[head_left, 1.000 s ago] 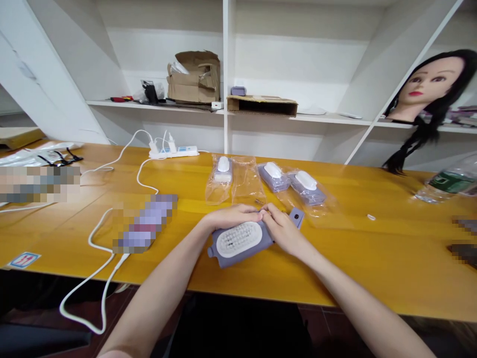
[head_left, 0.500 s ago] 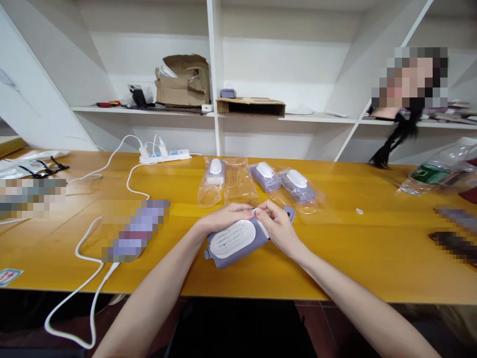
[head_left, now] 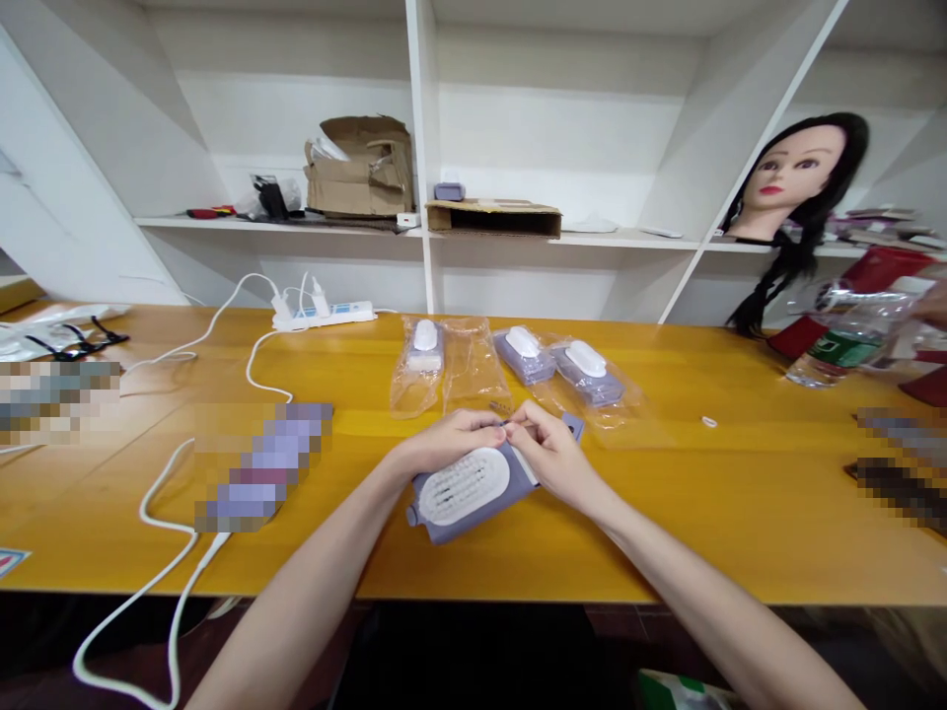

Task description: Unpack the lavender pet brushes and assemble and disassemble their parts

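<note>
No words or numbers can be read here. On the yellow wooden table point(head_left: 666, 523), the green label on the plastic water bottle point(head_left: 843, 348) at the right end shows only tiny, unreadable marks, and the sticker point(head_left: 11, 560) at the near left corner shows cut-off red and blue marks.

A white power strip point(head_left: 322, 316) with white cables plugged in sits on the orange-yellow wooden surface point(head_left: 710, 493), and a clear plastic bottle with a green label point(head_left: 843, 345) is near its right end. Above, on the white shelf point(head_left: 562, 239), are a torn brown cardboard box point(head_left: 359, 168) and a mannequin head point(head_left: 795, 176) (its long black braid hangs past the shelf edge).
</note>
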Action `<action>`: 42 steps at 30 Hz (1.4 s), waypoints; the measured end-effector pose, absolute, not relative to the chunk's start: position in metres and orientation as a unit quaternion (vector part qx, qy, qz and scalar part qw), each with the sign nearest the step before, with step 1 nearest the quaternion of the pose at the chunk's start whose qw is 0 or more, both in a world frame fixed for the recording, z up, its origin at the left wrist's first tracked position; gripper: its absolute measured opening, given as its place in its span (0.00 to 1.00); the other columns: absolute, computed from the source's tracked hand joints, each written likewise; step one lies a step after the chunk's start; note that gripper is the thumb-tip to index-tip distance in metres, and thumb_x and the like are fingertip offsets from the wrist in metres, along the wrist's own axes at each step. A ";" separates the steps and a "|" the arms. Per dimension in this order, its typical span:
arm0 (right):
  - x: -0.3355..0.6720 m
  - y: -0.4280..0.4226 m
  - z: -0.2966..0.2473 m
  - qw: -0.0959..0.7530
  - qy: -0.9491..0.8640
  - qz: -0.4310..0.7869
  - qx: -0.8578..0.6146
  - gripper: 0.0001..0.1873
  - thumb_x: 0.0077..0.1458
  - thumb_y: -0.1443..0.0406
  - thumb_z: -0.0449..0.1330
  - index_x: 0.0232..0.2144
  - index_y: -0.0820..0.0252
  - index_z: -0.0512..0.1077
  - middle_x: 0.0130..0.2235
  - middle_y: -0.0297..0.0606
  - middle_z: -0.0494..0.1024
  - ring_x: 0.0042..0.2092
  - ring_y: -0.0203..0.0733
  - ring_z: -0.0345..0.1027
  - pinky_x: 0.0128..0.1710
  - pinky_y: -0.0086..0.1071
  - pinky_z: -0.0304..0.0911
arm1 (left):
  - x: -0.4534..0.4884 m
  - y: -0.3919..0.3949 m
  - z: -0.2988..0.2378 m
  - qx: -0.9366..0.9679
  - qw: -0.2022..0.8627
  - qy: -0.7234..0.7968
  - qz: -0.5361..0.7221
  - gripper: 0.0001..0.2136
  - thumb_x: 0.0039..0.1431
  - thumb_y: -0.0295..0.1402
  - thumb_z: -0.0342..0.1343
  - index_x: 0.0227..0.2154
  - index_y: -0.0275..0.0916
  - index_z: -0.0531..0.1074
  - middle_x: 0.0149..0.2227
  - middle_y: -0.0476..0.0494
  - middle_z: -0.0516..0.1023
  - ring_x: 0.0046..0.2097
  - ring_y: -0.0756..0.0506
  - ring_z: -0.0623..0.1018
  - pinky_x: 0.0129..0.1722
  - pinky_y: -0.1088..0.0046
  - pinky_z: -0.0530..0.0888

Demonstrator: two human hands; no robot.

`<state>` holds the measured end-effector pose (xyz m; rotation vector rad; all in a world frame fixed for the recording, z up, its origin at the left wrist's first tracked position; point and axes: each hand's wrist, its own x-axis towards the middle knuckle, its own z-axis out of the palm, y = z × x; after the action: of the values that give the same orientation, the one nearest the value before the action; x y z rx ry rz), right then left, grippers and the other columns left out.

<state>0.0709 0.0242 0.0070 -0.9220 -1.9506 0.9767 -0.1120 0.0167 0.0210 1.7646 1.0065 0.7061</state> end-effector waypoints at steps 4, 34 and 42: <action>0.072 0.023 0.004 0.417 -0.730 0.397 -0.369 0.14 0.58 0.54 0.53 0.27 0.55 0.61 0.19 0.25 0.57 0.21 0.32 0.48 0.21 0.28 0.44 | -0.111 0.017 0.020 0.705 0.494 0.409 0.305 0.17 0.53 0.47 0.51 0.31 0.37 0.68 0.30 0.49 0.67 0.32 0.50 0.66 0.32 0.74 0.63; 0.063 0.026 0.014 0.141 -0.899 0.054 -0.412 0.12 0.61 0.60 0.54 0.30 0.60 0.73 0.27 0.43 0.76 0.31 0.47 0.72 0.31 0.34 0.56 | -0.144 0.050 0.014 0.371 0.163 0.464 0.788 0.08 0.58 0.38 0.48 0.29 0.40 0.66 0.29 0.51 0.65 0.32 0.50 0.66 0.35 0.77 0.64; 0.048 0.022 -0.004 0.065 -0.908 -0.152 -0.384 0.16 0.61 0.57 0.55 0.36 0.67 0.73 0.33 0.51 0.77 0.40 0.56 0.71 0.40 0.42 0.60 | -0.138 0.052 0.010 0.396 0.183 0.459 0.774 0.09 0.57 0.40 0.50 0.30 0.40 0.68 0.28 0.51 0.67 0.32 0.50 0.67 0.33 0.76 0.64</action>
<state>0.0481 0.0220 -0.0036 -1.1590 -2.7406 -0.4574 -0.1382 0.0517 0.0098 1.1171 1.2953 2.1825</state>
